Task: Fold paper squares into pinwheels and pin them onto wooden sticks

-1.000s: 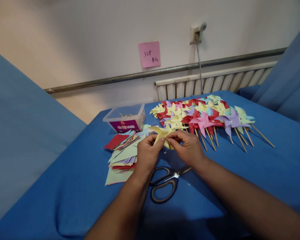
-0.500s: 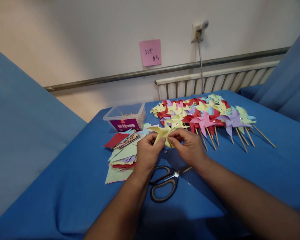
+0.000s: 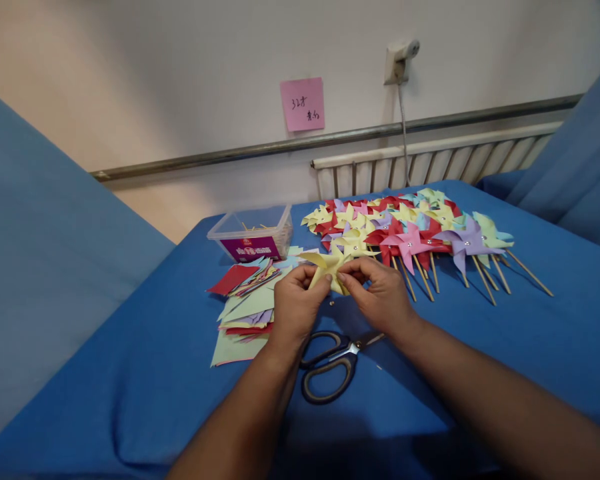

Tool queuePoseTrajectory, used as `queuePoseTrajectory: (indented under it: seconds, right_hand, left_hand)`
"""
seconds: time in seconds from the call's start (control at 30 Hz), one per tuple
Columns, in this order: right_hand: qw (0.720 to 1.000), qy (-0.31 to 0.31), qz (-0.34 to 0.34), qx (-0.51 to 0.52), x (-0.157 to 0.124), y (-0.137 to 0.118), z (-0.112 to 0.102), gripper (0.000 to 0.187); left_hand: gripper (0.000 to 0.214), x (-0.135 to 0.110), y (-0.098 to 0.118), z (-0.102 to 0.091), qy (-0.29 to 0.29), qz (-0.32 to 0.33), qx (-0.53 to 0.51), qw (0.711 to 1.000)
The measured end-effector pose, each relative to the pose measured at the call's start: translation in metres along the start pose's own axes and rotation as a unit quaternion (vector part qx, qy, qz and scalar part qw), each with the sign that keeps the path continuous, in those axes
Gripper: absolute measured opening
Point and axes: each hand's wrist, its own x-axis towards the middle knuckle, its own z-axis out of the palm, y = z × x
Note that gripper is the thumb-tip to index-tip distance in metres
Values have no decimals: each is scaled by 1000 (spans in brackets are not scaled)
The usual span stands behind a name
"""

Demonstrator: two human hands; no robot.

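A yellow paper pinwheel with folded blades is held between both hands above the blue table. My left hand pinches its left side, thumb near the centre. From the right, my right hand has thumb and fingertips closed at its middle; whether they also grip a small pin is hidden. Below the hands lie scissors with dark handles, their blades pointing right under my right wrist. A tiny shiny pin rests on the cloth just beneath the pinwheel.
Finished pinwheels on sticks cover the back right. To the left are stacked coloured paper sheets and a clear plastic box of sticks with a purple label. Behind stand a radiator and a wall rail.
Almost nothing differs. Both hands keep their pinch on the yellow pinwheel, and the view has shifted very slightly.
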Motion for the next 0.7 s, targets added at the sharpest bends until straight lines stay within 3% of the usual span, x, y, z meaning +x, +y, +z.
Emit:
queuePoseTrajectory:
  seconds: [0.7]
  right_hand:
    - [1000,3,-11,-3,-1,0,2,7]
  left_hand:
    - [19,-2,1,2,2,18,-8,1000]
